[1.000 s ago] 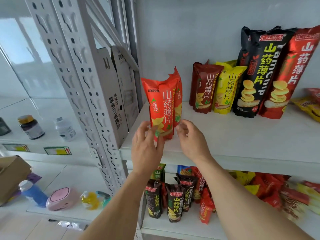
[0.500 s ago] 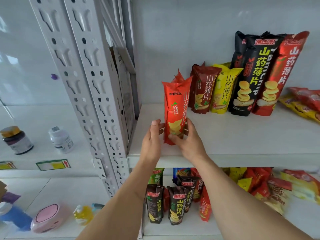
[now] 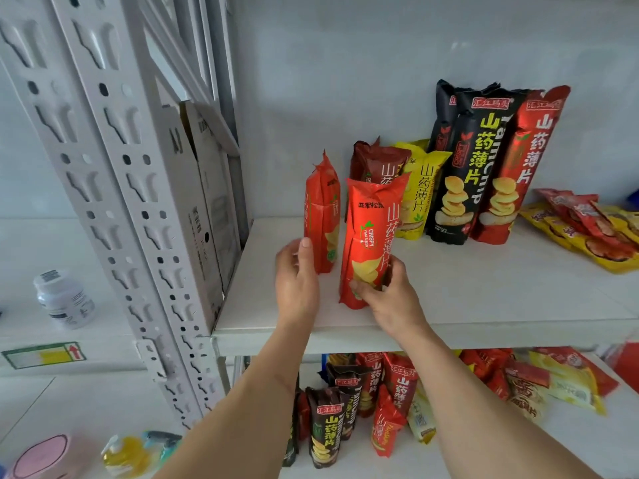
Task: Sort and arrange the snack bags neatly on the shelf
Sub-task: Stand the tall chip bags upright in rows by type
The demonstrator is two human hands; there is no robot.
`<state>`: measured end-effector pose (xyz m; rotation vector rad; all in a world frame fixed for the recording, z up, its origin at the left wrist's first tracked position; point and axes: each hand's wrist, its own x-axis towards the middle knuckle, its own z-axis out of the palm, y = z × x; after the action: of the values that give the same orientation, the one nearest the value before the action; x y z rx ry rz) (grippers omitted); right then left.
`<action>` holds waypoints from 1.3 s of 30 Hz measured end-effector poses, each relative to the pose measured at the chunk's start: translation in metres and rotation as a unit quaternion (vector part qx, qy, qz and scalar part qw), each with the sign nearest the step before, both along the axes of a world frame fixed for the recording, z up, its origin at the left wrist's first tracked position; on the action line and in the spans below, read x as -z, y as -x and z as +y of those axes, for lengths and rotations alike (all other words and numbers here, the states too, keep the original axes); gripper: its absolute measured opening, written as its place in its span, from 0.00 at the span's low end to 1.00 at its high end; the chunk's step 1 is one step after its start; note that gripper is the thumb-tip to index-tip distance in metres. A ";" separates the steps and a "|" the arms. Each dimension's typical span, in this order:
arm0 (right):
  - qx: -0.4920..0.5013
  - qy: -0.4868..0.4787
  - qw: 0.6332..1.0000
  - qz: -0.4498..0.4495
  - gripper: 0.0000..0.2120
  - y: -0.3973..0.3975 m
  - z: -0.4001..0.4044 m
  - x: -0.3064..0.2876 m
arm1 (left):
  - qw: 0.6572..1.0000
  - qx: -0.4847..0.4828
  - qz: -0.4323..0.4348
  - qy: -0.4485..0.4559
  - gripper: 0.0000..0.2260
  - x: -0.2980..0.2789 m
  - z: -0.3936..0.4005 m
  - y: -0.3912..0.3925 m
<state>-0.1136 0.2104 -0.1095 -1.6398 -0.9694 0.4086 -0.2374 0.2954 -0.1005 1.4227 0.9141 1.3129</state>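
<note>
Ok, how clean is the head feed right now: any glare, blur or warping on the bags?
Head view: soft even light, faint shadows; mild sheen on the front orange bag the right hand grips, print legible. Left hand sharp. Wide-angle bending bows the shelf upright; flat packets at the right edge are smeared.

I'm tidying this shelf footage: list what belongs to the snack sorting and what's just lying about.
Job:
front orange bag, held by right hand
rear orange bag, touched by left hand
brown bag
yellow bag
shelf

Lying about:
cardboard
white bottle
pink case
</note>
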 end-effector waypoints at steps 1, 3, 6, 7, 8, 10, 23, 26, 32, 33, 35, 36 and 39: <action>-0.004 0.001 1.000 -0.002 0.35 -0.001 0.000 0.000 | 1.000 -0.024 0.005 -0.006 0.24 0.002 0.009 -0.004; -0.010 -0.005 1.000 -0.001 0.32 -0.002 0.000 -0.001 | 0.999 -0.024 0.032 -0.005 0.28 0.006 0.025 -0.014; -0.025 -0.010 1.000 0.004 0.30 -0.007 -0.001 -0.003 | 0.998 -0.002 0.066 -0.006 0.33 0.005 0.039 -0.026; -0.030 -0.011 0.999 0.007 0.30 -0.009 -0.001 -0.002 | 0.997 0.001 0.071 -0.009 0.34 0.004 0.043 -0.029; -0.033 -0.012 0.999 0.009 0.29 -0.012 -0.001 -0.002 | 0.997 0.002 0.078 -0.012 0.36 0.003 0.045 -0.032; -0.037 -0.011 0.999 0.007 0.28 -0.015 -0.001 -0.001 | 0.996 0.000 0.088 -0.010 0.41 0.000 0.050 -0.038; -0.035 -0.009 0.999 0.008 0.32 -0.024 0.011 0.005 | 0.985 0.171 -0.008 0.039 0.28 -0.002 0.077 -0.035; -0.035 -0.008 0.999 -0.003 0.32 -0.025 0.018 0.007 | 0.976 0.210 0.006 0.055 0.31 -0.003 0.081 -0.031; -0.027 -0.003 0.999 -0.023 0.32 -0.024 0.030 0.008 | 0.980 0.189 0.030 0.062 0.38 -0.009 0.073 -0.030; -0.026 -0.001 0.999 -0.027 0.32 -0.024 0.032 0.008 | 0.983 0.170 0.027 0.055 0.35 -0.010 0.069 -0.030; -0.023 0.005 0.999 -0.033 0.33 -0.024 0.036 0.008 | 0.989 0.140 0.019 0.033 0.32 -0.008 0.062 -0.030; -0.021 0.007 0.999 -0.035 0.33 -0.024 0.037 0.008 | 0.991 0.132 0.011 0.022 0.34 -0.009 0.059 -0.029; -0.017 0.008 0.999 -0.037 0.32 -0.023 0.044 0.008 | 0.994 0.110 0.015 -0.023 0.51 -0.008 0.053 -0.030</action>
<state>-0.0905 0.2540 -0.1176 -1.6655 -1.0532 0.3809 -0.2073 0.3481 -0.0926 1.5346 0.7275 1.1565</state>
